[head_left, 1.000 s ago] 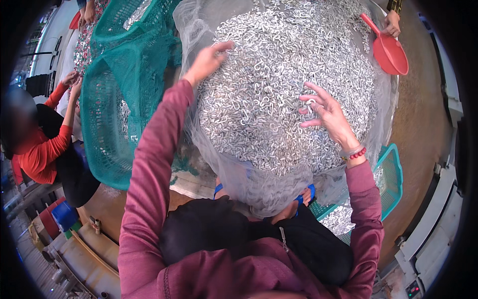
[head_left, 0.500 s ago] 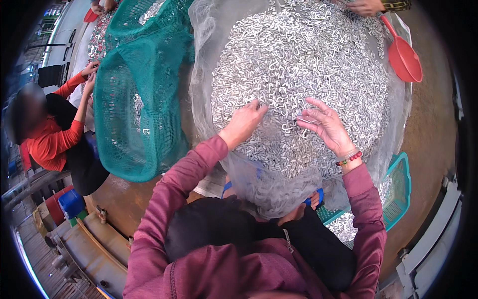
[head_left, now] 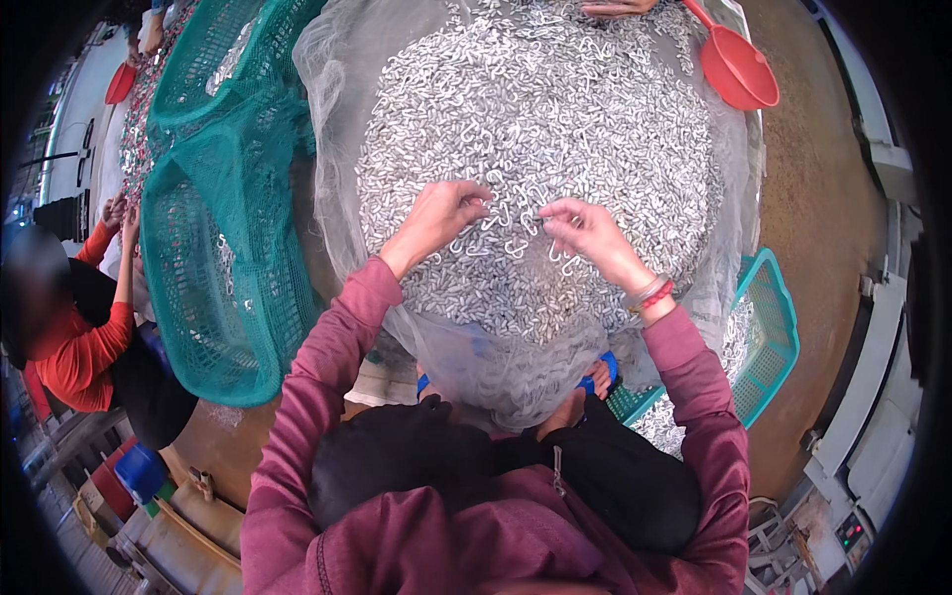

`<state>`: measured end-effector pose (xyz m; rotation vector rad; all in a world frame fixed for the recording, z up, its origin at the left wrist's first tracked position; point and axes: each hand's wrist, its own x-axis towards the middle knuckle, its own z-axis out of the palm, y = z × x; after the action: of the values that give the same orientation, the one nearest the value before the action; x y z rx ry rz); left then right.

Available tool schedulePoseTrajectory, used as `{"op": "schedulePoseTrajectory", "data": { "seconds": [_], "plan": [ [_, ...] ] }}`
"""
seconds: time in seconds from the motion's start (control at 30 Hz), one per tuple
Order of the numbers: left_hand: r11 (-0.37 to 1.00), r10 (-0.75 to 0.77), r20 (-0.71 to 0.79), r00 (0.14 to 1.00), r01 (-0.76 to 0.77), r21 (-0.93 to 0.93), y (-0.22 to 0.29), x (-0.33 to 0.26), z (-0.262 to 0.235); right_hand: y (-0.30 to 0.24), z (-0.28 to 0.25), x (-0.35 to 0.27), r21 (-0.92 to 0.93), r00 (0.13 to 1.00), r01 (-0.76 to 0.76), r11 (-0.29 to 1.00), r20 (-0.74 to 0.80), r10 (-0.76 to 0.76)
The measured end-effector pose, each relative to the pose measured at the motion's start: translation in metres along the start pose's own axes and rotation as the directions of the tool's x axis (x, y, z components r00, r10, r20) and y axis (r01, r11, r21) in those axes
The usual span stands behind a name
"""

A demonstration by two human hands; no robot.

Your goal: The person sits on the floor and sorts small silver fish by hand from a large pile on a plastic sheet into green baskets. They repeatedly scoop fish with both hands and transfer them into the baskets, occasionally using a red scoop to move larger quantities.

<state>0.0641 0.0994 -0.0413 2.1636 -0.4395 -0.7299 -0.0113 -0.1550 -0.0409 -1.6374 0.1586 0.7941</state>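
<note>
A big heap of small silvery metal hooks (head_left: 555, 129) lies on a pale mesh net (head_left: 337, 119) in front of me. My left hand (head_left: 441, 213) rests on the heap, fingers curled around several hooks. My right hand (head_left: 585, 233) is close beside it, pinching one hook between thumb and fingers. The two hands nearly touch above the near part of the heap. Both arms wear dark red sleeves, and the right wrist carries bracelets (head_left: 650, 295).
Green mesh bags (head_left: 218, 248) of the same parts lie to the left. A red scoop (head_left: 739, 69) sits at the far right of the heap. A teal plastic basket (head_left: 769, 337) holds parts at my right. A person in a red top (head_left: 69, 337) works on the left; another hand (head_left: 615, 8) reaches in at the top.
My left hand came back from the heap's far left side toward me. Both hands closed in together at the near middle and picked up hooks.
</note>
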Motion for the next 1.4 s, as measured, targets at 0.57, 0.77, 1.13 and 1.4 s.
{"op": "schedulePoseTrajectory", "data": {
  "seconds": [0.57, 0.77, 1.13, 1.4],
  "plan": [
    [0.985, 0.052, -0.029, 0.998, -0.046, 0.167, -0.024, -0.007, 0.026, 0.003, 0.0, 0.014, -0.253, 0.936, 0.055, 0.966, -0.325, -0.139],
    [0.944, 0.227, -0.072, 0.971, -0.2, 0.264, -0.025, 0.007, 0.033, -0.003, -0.014, 0.003, 0.253, 0.971, 0.16, 0.954, -0.212, -0.106],
    [0.262, 0.206, 0.301, 0.931, 0.244, -0.934, 0.01, -0.019, 0.0, 0.017, 0.003, -0.012, -0.668, 0.965, 0.133, 0.732, -0.082, -0.25],
    [0.834, 0.299, 0.106, 0.948, -0.314, 0.455, -0.003, -0.015, 0.074, 0.015, -0.006, -0.002, -0.547, 0.945, 0.094, 0.832, -0.215, -0.248]
  ]
}}
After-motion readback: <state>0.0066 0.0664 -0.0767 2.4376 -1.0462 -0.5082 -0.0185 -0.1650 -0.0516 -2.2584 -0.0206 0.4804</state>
